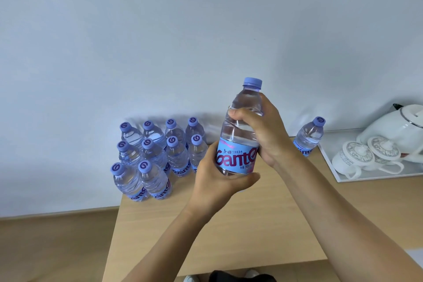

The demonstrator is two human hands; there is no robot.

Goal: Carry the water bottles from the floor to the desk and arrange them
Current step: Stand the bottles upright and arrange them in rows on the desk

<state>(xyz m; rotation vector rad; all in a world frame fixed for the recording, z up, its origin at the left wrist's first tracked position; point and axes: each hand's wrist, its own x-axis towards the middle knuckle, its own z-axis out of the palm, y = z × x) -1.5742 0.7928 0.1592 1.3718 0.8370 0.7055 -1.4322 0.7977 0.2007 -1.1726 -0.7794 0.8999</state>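
I hold one clear water bottle [242, 135] with a blue label and purple cap upright above the wooden desk [240, 224]. My right hand [267, 130] grips its upper body, fingers curled round it. My left hand [217, 178] wraps the lower part and base. Several matching bottles [155, 155] stand in rows at the desk's far left corner against the wall. One more bottle [309, 136] stands alone at the back, right of my hands.
A white tray [329, 162] at the right holds a white kettle [398, 126] and two lidded white cups [366, 153]. The grey wall rises behind the desk. Wooden floor [52, 247] lies to the left, and shoes [249, 275] show below the desk's near edge.
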